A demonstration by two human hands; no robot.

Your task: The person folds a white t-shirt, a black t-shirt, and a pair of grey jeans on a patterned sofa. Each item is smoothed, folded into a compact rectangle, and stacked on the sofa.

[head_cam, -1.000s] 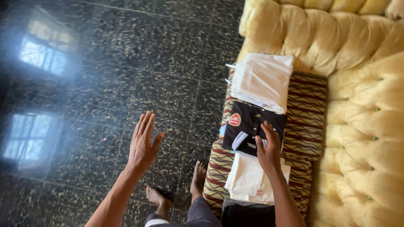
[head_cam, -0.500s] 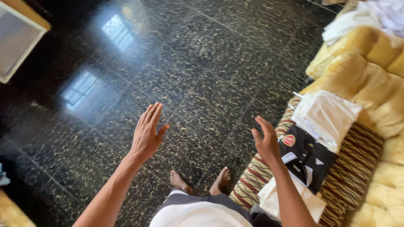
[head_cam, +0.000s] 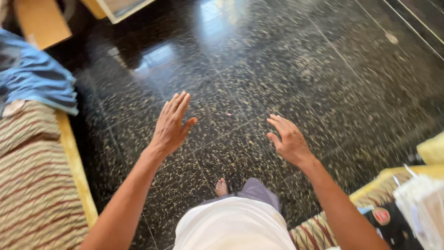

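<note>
Both hands are raised over the dark speckled floor [head_cam: 286, 69], holding nothing. My left hand [head_cam: 172, 124] is flat with its fingers together and pointing away. My right hand [head_cam: 288, 140] is relaxed, fingers slightly curled and apart. Folded clothes lie at the lower right corner: a black garment with a red patch [head_cam: 393, 224] and white folded cloth [head_cam: 423, 208], on a striped cushion [head_cam: 319, 234]. Neither hand touches them.
A striped seat with a yellow edge [head_cam: 37, 180] fills the left side, with blue cloth [head_cam: 34, 78] heaped at its far end. A wooden piece [head_cam: 41, 23] and a framed panel [head_cam: 122, 8] stand at the top left. One of my bare feet [head_cam: 222, 187] shows below.
The view has swung left, away from the yellow sofa. My right hand came off the black garment and now hangs free; the folded clothes have slid to the lower right corner.
</note>
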